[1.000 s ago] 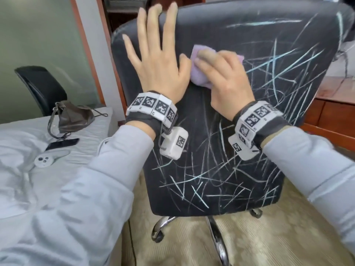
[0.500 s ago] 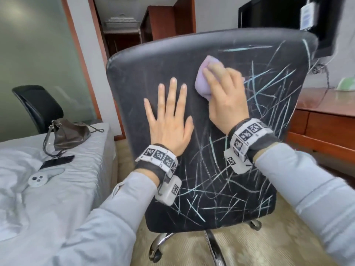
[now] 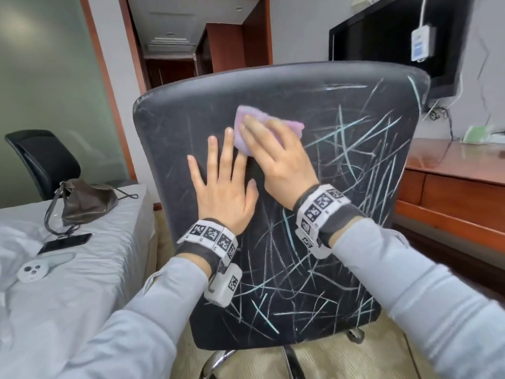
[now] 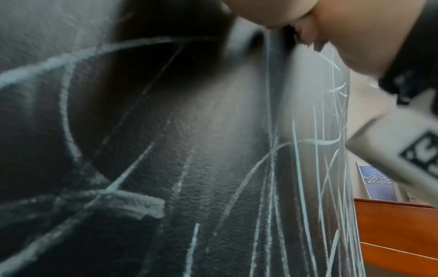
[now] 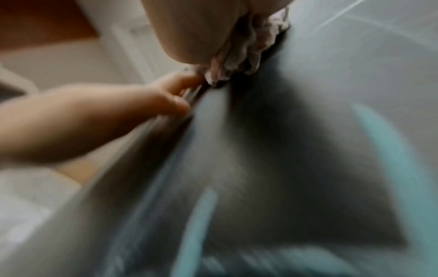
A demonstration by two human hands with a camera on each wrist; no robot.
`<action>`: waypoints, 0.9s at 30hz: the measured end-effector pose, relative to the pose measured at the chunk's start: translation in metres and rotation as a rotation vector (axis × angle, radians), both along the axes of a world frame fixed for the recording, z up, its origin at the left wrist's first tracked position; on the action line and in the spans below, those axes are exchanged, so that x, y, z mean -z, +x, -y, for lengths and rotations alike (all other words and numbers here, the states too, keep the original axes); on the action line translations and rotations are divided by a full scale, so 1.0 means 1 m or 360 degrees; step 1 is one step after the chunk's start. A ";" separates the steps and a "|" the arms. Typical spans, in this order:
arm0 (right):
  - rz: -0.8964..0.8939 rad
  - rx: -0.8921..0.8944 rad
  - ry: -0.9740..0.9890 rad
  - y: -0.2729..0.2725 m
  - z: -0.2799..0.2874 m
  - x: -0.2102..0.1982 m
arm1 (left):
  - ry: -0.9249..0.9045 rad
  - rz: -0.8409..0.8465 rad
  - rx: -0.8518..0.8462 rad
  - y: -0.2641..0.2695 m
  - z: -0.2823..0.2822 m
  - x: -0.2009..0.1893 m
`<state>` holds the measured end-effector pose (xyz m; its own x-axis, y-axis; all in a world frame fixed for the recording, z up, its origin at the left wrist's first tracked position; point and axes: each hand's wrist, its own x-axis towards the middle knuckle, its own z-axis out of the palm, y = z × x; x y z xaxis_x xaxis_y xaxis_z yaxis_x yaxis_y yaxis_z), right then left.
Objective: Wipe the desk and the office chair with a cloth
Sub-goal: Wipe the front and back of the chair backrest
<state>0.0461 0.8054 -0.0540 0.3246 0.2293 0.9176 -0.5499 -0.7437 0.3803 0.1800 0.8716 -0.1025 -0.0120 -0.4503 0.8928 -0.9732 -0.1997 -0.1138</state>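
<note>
The black office chair back, covered in pale blue scribble marks, faces me and fills the head view. My left hand lies flat against its middle with the fingers spread. Just up and right of it, my right hand presses a lilac cloth against the upper middle of the back, fingers stretched over it. The right wrist view is blurred: the cloth is bunched under my palm, and the left hand's fingers touch the chair beside it. The left wrist view shows the marked leather close up.
A bed on the left carries a brown bag, a phone and a white controller. A second black chair stands behind it. A wooden desk is at the right under a wall screen.
My left hand has slid down from the chair's top edge to its middle. The right hand has rubbed the cloth across the upper back, and my head has pulled back.
</note>
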 end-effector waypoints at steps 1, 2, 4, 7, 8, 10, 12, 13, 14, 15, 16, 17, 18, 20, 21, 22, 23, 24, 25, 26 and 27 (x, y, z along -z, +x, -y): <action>-0.0067 0.0027 0.0006 -0.008 0.007 0.006 | 0.0001 0.0004 0.0005 0.002 0.000 0.000; -0.0027 0.0059 0.0039 -0.020 0.014 0.007 | 0.0006 0.0002 0.0009 0.003 0.001 0.000; 0.0255 0.0104 0.0126 -0.039 0.023 0.002 | 0.0001 -0.0006 0.0015 0.003 0.001 -0.002; 0.0520 0.0135 0.0191 -0.031 0.011 0.001 | -0.0017 -0.0036 0.0007 -0.005 0.004 -0.001; 0.0477 0.0110 0.0178 -0.023 0.007 0.003 | -0.0026 -0.0056 0.0000 -0.008 0.005 0.000; 0.0316 0.0080 0.0135 -0.021 0.006 0.004 | -0.0043 -0.0094 -0.0011 -0.012 0.007 0.001; 0.0451 0.0117 0.0191 -0.037 0.014 -0.002 | -0.0039 -0.0090 -0.0020 -0.012 0.007 0.001; 0.0657 0.0121 0.0305 -0.047 0.018 -0.008 | -0.0029 -0.0074 -0.0028 -0.010 0.008 0.001; 0.0893 0.0107 0.0443 -0.054 0.020 -0.013 | -0.0020 -0.0059 -0.0038 -0.009 0.008 0.001; 0.1088 0.0101 0.0549 -0.055 0.020 -0.016 | -0.0016 -0.0049 -0.0045 -0.009 0.009 0.001; 0.1185 0.0097 0.0588 -0.050 0.016 -0.018 | -0.0019 -0.0046 -0.0046 -0.010 0.009 0.002; 0.1165 0.0079 0.0554 -0.041 0.010 -0.018 | -0.0028 -0.0053 -0.0043 -0.012 0.010 0.002; 0.1039 0.0050 0.0494 -0.031 0.004 -0.015 | -0.0040 -0.0068 -0.0039 -0.014 0.012 0.002; 0.0634 0.0025 0.0396 -0.020 0.000 -0.001 | -0.0058 -0.0093 -0.0032 -0.015 0.013 0.002; 0.0519 0.0037 0.0376 -0.024 0.002 0.003 | -0.0064 -0.0089 -0.0032 -0.013 0.013 0.002; 0.0542 0.0055 0.0400 -0.034 0.008 0.003 | -0.0066 -0.0074 -0.0032 -0.010 0.012 0.002; 0.0682 0.0073 0.0465 -0.046 0.016 0.000 | -0.0063 -0.0056 -0.0031 -0.007 0.012 0.002; 0.0868 0.0082 0.0549 -0.058 0.023 -0.005 | -0.0056 -0.0044 -0.0029 -0.004 0.011 0.002; 0.1035 0.0080 0.0600 -0.066 0.028 -0.011 | -0.0053 -0.0042 -0.0026 -0.004 0.010 0.002; 0.1123 0.0079 0.0625 -0.068 0.028 -0.016 | -0.0055 -0.0049 -0.0020 -0.005 0.010 0.002; 0.1111 0.0076 0.0608 -0.063 0.024 -0.018 | -0.0060 -0.0066 -0.0012 -0.007 0.011 0.002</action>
